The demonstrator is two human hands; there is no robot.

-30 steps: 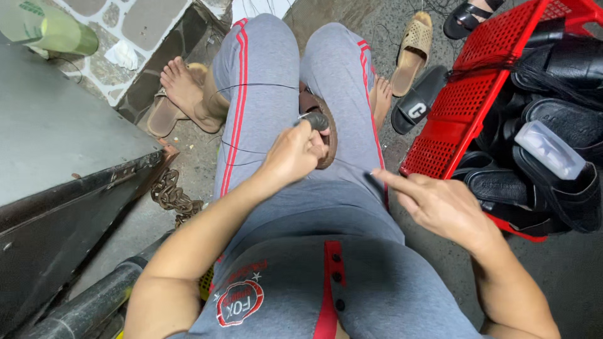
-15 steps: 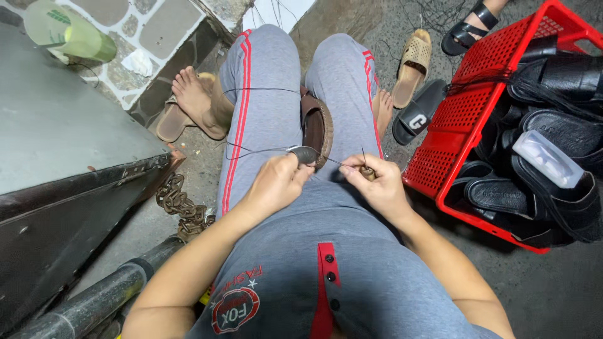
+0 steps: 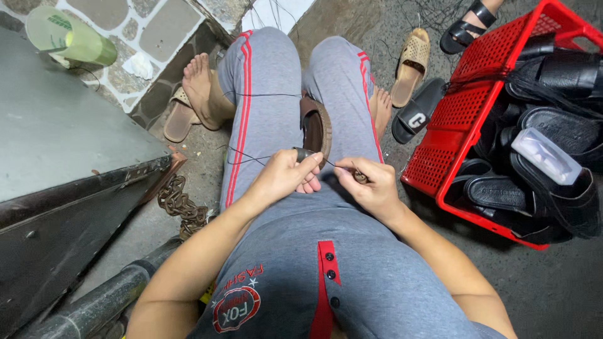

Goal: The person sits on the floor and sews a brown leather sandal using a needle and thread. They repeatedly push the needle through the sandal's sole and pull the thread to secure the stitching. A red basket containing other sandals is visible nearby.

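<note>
The person sits with a brown shoe (image 3: 316, 129) held between the knees. The left hand (image 3: 286, 177) is closed around a small dark tool (image 3: 302, 153), just at the near edge of the shoe. The right hand (image 3: 369, 186) is closed too, and its fingers pinch a thin dark thread (image 3: 251, 157) that runs across the lap. The two hands sit very close, nearly touching. The thread could slip out of the pinch if it is pulled too hard, or it could snap. It could also catch on the leg, because a long piece of it lies loose over the grey trousers (image 3: 264, 94). The tip of the tool is close to the fingers, so a slip could poke them. The shoe could slide down if the knees open. To the right stands a red basket (image 3: 461, 107) on the floor. It holds black sandals (image 3: 553, 132), piled up, and a clear plastic box (image 3: 545, 155) on top of them. A green cup (image 3: 69, 37) lies on its side at the far left.
</note>
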